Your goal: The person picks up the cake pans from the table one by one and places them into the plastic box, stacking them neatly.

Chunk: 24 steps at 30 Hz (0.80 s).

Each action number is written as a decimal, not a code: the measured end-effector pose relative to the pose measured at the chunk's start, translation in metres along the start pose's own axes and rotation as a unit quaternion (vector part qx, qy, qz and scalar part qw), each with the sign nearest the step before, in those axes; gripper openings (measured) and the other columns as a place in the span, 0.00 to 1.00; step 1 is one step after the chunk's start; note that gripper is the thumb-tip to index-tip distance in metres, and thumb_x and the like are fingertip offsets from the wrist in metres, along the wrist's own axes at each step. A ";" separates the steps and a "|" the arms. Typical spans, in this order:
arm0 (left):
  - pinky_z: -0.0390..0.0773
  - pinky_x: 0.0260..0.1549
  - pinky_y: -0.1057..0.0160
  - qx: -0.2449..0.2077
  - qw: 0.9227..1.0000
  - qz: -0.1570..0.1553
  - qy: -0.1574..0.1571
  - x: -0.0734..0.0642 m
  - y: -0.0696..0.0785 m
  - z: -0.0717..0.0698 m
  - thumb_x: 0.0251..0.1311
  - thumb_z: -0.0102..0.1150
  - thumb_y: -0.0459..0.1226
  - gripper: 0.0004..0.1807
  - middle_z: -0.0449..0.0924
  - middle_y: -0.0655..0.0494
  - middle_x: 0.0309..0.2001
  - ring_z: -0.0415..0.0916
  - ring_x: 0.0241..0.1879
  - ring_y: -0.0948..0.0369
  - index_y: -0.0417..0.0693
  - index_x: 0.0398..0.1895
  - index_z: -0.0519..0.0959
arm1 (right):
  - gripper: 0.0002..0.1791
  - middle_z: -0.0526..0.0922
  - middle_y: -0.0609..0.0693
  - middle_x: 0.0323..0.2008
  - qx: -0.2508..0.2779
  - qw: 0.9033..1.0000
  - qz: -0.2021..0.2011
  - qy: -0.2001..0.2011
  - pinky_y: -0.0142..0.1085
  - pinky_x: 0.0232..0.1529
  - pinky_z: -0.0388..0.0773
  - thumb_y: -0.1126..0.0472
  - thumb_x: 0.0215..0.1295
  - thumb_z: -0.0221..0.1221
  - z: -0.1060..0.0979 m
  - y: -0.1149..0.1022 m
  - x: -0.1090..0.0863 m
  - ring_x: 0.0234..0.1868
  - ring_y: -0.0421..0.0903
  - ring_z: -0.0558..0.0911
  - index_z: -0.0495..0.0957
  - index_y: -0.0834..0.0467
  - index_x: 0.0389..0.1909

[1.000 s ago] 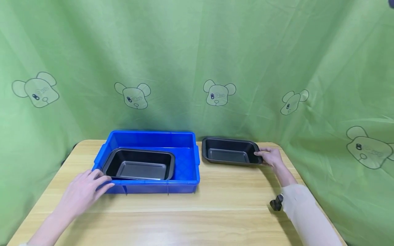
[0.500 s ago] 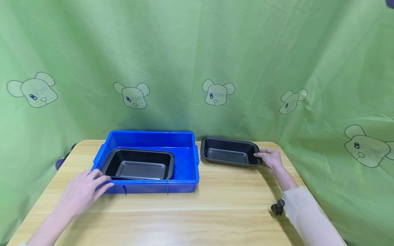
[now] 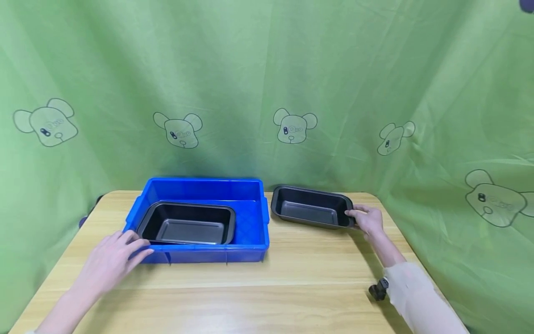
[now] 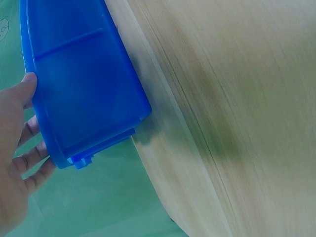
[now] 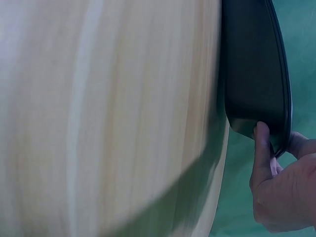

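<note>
A blue plastic bin (image 3: 208, 254) stands on the left part of the table, with one black loaf pan (image 3: 193, 229) inside it. My left hand (image 3: 109, 264) holds the bin's near left corner, fingers over the rim. In the left wrist view, the thumb of that left hand (image 4: 15, 163) lies against the bin's (image 4: 89, 84) outer wall. A second black loaf pan (image 3: 310, 212) is to the right of the bin. Its right end is pinched by my right hand (image 3: 369, 219). The right wrist view has this right hand (image 5: 284, 190) gripping the end of the loaf pan (image 5: 254, 69).
The wooden table (image 3: 250, 301) extends in front of both pans. A green curtain (image 3: 233, 69) with mouse-like head prints hangs behind and at the sides. A small black device (image 3: 378, 290) is at the right sleeve (image 3: 417, 292).
The right end of the second loaf pan has come slightly nearer with my right hand, so the pan sits a little more slanted. The left hand stays on the bin corner.
</note>
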<state>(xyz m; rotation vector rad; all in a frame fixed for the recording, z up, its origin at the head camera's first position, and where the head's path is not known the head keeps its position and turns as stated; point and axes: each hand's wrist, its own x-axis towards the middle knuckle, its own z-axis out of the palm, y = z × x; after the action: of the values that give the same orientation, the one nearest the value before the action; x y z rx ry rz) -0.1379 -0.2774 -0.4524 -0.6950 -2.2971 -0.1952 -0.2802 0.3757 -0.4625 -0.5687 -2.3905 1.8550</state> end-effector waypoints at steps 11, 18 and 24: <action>0.70 0.25 0.61 -0.001 1.000 -0.003 -0.001 0.000 0.001 -0.001 0.80 0.29 0.64 0.42 0.79 0.57 0.31 0.73 0.27 0.58 0.49 0.34 0.89 | 0.31 0.81 0.46 0.29 0.018 0.999 0.008 0.026 0.29 0.33 0.88 0.68 0.68 0.66 -0.002 0.001 -0.011 0.23 0.33 0.87 0.70 0.73 0.69; 0.70 0.25 0.61 0.000 1.000 -0.002 -0.004 0.000 0.000 -0.002 0.81 0.28 0.64 0.42 0.79 0.57 0.30 0.73 0.27 0.58 0.49 0.34 0.89 | 0.31 0.81 0.44 0.28 0.029 0.999 -0.003 0.025 0.31 0.34 0.88 0.68 0.67 0.66 -0.003 -0.004 -0.017 0.25 0.34 0.88 0.71 0.73 0.69; 0.70 0.25 0.60 0.003 1.000 0.001 0.000 0.000 0.000 -0.001 0.81 0.28 0.64 0.42 0.79 0.57 0.31 0.73 0.27 0.57 0.49 0.34 0.88 | 0.31 0.81 0.47 0.31 0.026 0.999 -0.010 0.027 0.31 0.35 0.88 0.68 0.67 0.66 -0.008 -0.008 -0.022 0.25 0.34 0.89 0.71 0.73 0.69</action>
<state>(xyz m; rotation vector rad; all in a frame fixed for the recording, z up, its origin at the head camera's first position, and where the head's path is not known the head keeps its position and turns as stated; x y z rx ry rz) -0.1374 -0.2780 -0.4516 -0.6938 -2.2958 -0.1889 -0.2598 0.3742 -0.4490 -0.5790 -2.2993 1.8627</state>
